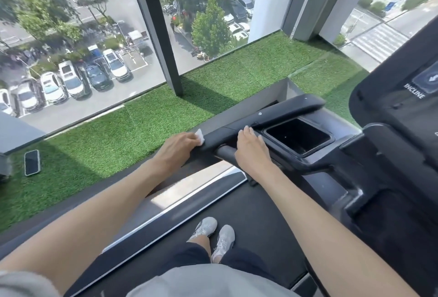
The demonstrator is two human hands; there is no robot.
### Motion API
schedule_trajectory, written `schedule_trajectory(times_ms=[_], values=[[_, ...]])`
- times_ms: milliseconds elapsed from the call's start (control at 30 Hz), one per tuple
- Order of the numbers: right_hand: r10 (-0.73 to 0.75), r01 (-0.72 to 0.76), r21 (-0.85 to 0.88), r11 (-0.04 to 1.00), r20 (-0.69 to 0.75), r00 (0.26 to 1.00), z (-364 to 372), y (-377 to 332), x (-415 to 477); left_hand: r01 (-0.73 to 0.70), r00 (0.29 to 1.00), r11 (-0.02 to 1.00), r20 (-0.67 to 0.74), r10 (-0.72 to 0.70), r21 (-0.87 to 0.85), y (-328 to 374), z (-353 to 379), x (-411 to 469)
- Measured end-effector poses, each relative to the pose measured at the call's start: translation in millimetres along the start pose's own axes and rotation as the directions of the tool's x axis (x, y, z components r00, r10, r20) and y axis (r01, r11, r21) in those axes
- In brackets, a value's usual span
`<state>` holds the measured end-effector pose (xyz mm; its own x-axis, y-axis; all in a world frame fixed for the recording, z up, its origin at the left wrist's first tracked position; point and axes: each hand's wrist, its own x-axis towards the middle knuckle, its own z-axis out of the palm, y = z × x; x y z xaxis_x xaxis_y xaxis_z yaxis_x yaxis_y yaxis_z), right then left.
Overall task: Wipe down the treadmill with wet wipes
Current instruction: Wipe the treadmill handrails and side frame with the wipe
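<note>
Wet wipe [199, 136]: small white wad, pressed on the outer end of the treadmill's [355, 154] left handrail arm [279, 110], only a corner showing past the fingers. Left grip [180, 147]: fingers curled over the wipe, pinching it against the black plastic, wrist low and outboard of the arm. Right grip [251, 147]: holds nothing, fingers straight and close together on top of the same arm, palm over the round crossbar [224, 152], just beside the cup holder [298, 139]; thumb hidden. Judgement: step in hand is wiping the handrail arm, starting at its tip; console [407, 97] (INCLINE label readable), cup holder and side rail [189, 192] appear not yet reached, so the task looks early. To do it well: unfold the wad so more wet surface meets the plastic; draw it in one long stroke from the tip toward the console, wrapping the underside as well as the top; lift the right grip ahead of the stroke so the patch under it is not skipped; turn the wipe to a clean face before the cup holder recess, whose corners need a fingertip push. Risk: a wad this small could dry out or smear rather than lift dirt. Surroundings: person stands on the belt [260, 213] in pale shoes [213, 232]; a phone [32, 162] lies screen-up on the artificial turf [118, 135], well apart to the left; a window [71, 35] beyond overlooks a car park.
</note>
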<state>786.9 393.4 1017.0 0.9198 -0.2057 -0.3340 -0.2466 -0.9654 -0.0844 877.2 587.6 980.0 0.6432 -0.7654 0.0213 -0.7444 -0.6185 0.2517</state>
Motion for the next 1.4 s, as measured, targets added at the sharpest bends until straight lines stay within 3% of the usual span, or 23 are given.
schedule_trajectory(times_ms=[67,200,333,433,533,667,833,933,1100,1200,1267,1400], values=[[-0.021,0.02,-0.016,1.0,-0.01,1.0,1.2,-2.2,0.3,0.027,0.999,1.0,-0.039,-0.027,-0.005,19.7,-3.0,20.3],[-0.035,0.034,-0.048,0.998,-0.013,0.999,5.0,-0.6,1.0,-0.051,0.999,0.988,-0.008,0.051,-0.146,58.0,14.2,42.0],[-0.088,0.085,-0.105,0.991,-0.025,0.996,5.9,-2.3,1.9,-0.075,0.99,0.995,-0.126,0.066,-0.066,11.7,11.9,-19.3],[-0.201,0.189,-0.226,0.956,-0.032,0.979,7.7,-10.1,-3.3,0.009,0.995,0.999,-0.094,-0.013,-0.034,-8.3,-1.0,-52.5],[-0.241,0.232,-0.289,0.929,0.008,0.971,8.0,-22.9,-6.9,0.136,0.975,0.988,-0.167,-0.146,-0.068,13.2,-4.0,-18.3],[-0.219,0.217,-0.288,0.933,0.024,0.975,12.4,-30.7,-7.9,0.083,0.991,0.986,-0.096,-0.097,-0.143,46.3,12.8,5.6],[-0.217,0.228,-0.223,0.948,0.075,0.973,12.9,-27.0,-9.1,0.204,0.972,0.974,-0.098,-0.213,-0.101,6.7,6.6,-50.2],[-0.21,0.218,-0.202,0.955,0.061,0.976,13.3,-30.3,-9.2,0.21,0.963,0.971,-0.145,-0.225,-0.116,7.8,-1.2,-28.1],[-0.197,0.208,-0.192,0.959,0.071,0.978,13.2,-29.9,-8.0,0.056,0.989,0.989,-0.128,-0.074,-0.139,35.0,12.5,-16.2],[-0.199,0.213,-0.175,0.961,0.092,0.976,12.0,-29.5,-8.9,0.081,0.988,0.992,-0.126,-0.094,-0.102,10.4,9.0,-47.2],[-0.198,0.212,-0.168,0.963,0.093,0.976,12.5,-30.2,-10.2,0.136,0.987,0.987,-0.078,-0.143,-0.085,-5.2,0.6,-62.7],[-0.192,0.208,-0.174,0.963,0.101,0.976,11.3,-31.4,-11.8,0.349,0.889,0.914,-0.238,-0.392,-0.205,3.5,-5.5,-42.2]])
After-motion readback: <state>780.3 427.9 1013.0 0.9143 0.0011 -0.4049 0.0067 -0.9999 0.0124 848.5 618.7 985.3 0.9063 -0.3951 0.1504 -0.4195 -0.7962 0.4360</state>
